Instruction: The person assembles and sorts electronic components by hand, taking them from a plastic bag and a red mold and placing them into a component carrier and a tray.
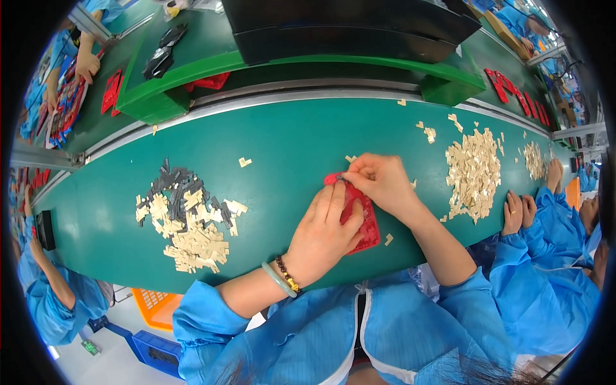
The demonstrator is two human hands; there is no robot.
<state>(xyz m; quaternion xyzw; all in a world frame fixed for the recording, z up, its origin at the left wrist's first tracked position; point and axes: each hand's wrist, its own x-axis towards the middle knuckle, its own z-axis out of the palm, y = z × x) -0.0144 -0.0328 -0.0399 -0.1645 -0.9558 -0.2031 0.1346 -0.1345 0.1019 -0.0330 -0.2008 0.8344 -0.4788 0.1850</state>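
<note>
In front of me runs a long green table (308, 138), and along its far side stands a raised green shelf (199, 72) bearing a large black bin (346, 32). To the left on the table lies a mixed heap (200, 247), dark strips mostly toward its far side and pale ones nearer. Well to the right is a heap of pale pieces (473, 173), a co-worker's hands (518, 212) just beside its near end.

Between the heaps, the person's left hand (326, 228) lies over a red part (367, 236), fingers bent across it and thumb set apart on its face; I can't tell whether it grips underneath. The right hand (385, 183) pinches thumb and forefinger together at the red part's far end; what sits between the tips I can't make out. A pale green bangle (278, 280) circles the left wrist. Smallest, a loose pale piece (389, 239) lies just right of the red part.
</note>
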